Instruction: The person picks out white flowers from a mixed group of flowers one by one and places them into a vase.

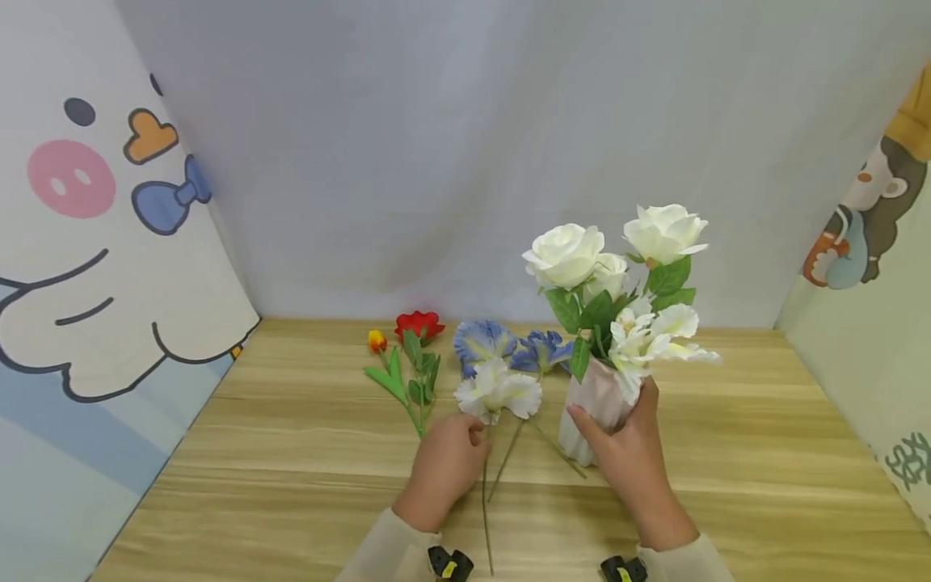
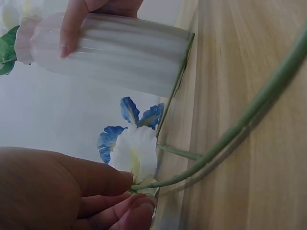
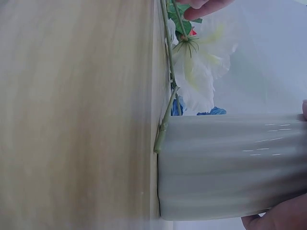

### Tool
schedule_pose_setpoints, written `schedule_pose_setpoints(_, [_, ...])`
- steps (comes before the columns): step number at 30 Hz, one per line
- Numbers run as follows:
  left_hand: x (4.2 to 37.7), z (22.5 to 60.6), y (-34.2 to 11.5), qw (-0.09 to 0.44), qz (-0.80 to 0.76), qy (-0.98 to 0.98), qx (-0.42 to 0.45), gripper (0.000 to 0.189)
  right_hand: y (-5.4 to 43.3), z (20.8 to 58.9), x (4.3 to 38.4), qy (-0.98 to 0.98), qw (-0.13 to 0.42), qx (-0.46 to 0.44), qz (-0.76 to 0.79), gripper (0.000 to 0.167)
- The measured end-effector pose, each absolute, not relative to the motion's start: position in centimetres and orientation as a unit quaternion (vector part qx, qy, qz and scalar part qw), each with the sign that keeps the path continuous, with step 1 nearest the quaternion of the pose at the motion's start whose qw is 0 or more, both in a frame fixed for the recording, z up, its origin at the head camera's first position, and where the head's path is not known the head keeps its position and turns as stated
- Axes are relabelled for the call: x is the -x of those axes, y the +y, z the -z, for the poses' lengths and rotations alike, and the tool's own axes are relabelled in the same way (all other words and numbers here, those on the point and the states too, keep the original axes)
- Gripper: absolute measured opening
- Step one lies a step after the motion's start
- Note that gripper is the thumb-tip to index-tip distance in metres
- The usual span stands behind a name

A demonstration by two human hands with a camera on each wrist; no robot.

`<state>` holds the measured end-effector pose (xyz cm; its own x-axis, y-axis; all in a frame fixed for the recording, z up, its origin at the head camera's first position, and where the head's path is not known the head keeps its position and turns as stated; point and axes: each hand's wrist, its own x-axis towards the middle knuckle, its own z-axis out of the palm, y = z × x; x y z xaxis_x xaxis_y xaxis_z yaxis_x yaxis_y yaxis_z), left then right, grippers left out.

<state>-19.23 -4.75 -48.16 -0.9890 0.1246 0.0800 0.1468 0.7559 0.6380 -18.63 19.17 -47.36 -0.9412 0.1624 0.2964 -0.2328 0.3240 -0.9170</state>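
My left hand [image 1: 449, 461] pinches the green stem [image 2: 230, 136] of a white artificial iris [image 1: 498, 390] just under its bloom. The stem's lower end runs toward the table's front. With thumb and fingers on either side, my right hand [image 1: 636, 461] grips a pale pink-white ribbed vase [image 1: 600, 386] standing upright on the table. In the vase are several white roses [image 1: 566, 255] with green leaves and a white iris [image 1: 658, 335] that leans right. Two blue irises [image 1: 483, 343] lie behind the white one, their stems beside the vase's base.
A red flower [image 1: 419, 325] and a small orange-yellow tulip [image 1: 377, 341] lie left of the irises on the wooden table [image 1: 291, 453]. A grey cloth backdrop [image 1: 378, 162] rises behind, with cartoon-printed panels [image 1: 73, 267] at both sides.
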Motion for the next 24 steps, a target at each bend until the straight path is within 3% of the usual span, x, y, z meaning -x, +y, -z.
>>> schedule_pose_setpoints(8, [19.4, 49.2, -4.8, 0.052, 0.324, -0.941, 0.079, 0.019, 19.1, 47.1, 18.6, -0.795, 0.163, -0.018, -0.584, 0.098])
schedule_pose_setpoints(24, [19.6, 49.7, -4.9, 0.030, 0.391, -0.919, 0.039, 0.028, 19.0, 47.0, 18.4, -0.793, 0.158, -0.019, -0.587, 0.095])
